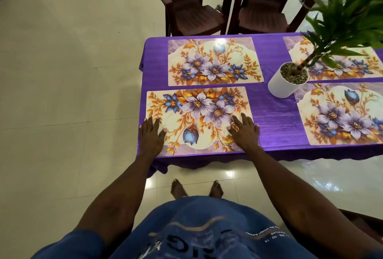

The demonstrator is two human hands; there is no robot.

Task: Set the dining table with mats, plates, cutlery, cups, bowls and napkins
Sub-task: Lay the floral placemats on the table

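Observation:
Several floral place mats lie on a table under a purple cloth (273, 113). The near-left mat (199, 119) lies by the table's front edge. My left hand (151, 136) presses flat on its left end with straight fingers. My right hand (244, 130) lies flat on its right end, partly on the cloth. Behind it lies the far-left mat (213, 61). The near-right mat (339, 113) and the far-right mat (335, 61) lie to the right, the latter partly hidden by a plant. No plates, cutlery, cups, bowls or napkins are in view.
A white pot (284, 84) with a leafy green plant stands on the cloth between the mats. Two dark brown plastic chairs (194, 3) (267, 7) stand beyond the table's far edge. Glossy tile floor surrounds the table; my bare feet are at its front edge.

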